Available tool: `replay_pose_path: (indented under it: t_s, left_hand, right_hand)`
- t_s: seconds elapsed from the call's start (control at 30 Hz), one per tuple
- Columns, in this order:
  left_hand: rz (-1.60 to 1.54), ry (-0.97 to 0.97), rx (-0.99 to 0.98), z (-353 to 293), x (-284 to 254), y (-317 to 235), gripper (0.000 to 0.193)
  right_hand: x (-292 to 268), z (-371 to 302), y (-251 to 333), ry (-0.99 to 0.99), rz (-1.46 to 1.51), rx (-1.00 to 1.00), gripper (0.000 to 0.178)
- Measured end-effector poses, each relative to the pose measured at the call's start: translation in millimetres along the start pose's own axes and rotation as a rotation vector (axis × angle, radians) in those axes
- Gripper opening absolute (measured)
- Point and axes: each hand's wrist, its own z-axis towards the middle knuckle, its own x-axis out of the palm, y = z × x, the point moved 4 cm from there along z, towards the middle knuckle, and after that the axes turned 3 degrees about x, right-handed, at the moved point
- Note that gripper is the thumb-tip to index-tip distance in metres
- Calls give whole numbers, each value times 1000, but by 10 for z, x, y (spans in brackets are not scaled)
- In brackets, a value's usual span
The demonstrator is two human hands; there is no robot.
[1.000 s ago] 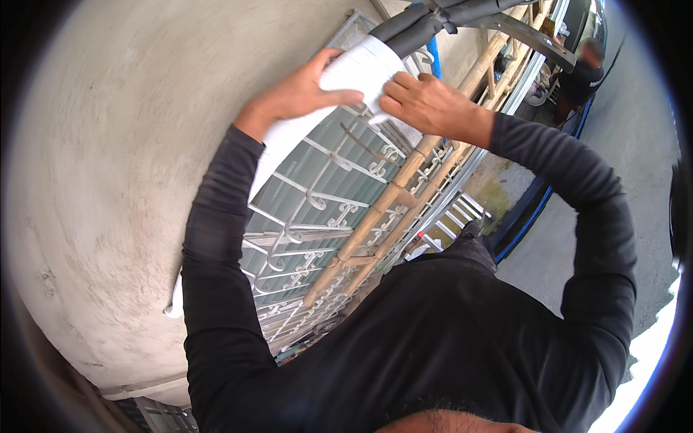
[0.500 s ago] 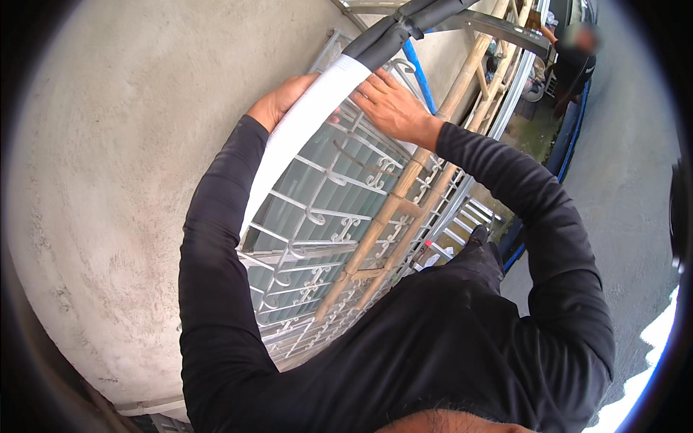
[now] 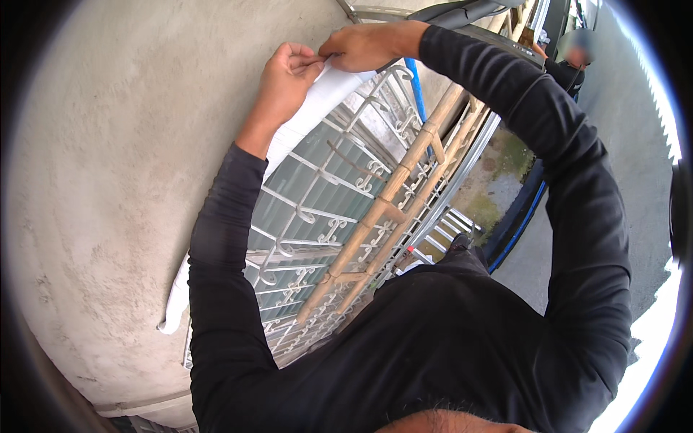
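Where the white wrapping (image 3: 312,102) runs between plaster wall (image 3: 144,144) and window grille (image 3: 306,215), left hand (image 3: 286,83) and right hand (image 3: 368,46) meet at its wall-side edge, seemingly to steady it, though whether either grip is clamped I cannot tell.

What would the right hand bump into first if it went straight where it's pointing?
The bare right hand would probably meet the bare left hand first, at its fingers; they look very close, maybe touching, though depth is unclear.

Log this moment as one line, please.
left hand: at white wrapping | right hand: meeting left hand at wrapping | nearby: white window grille, bamboo poles
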Motion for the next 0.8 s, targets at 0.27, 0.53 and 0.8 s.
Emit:
replay_pose_path:
  t_s: [0.27, 0.53, 0.8]
  left_hand:
    - [275, 91, 216, -256, -33, -74, 51]
    - [690, 276, 230, -304, 176, -45, 86]
    - [802, 253, 134, -314, 147, 67, 95]
  right_hand:
    - [-25, -456, 215, -311, -476, -465, 28]
    - [-256, -663, 512, 29, -346, -215, 26]
    - [346, -1181, 216, -181, -576, -357, 17]
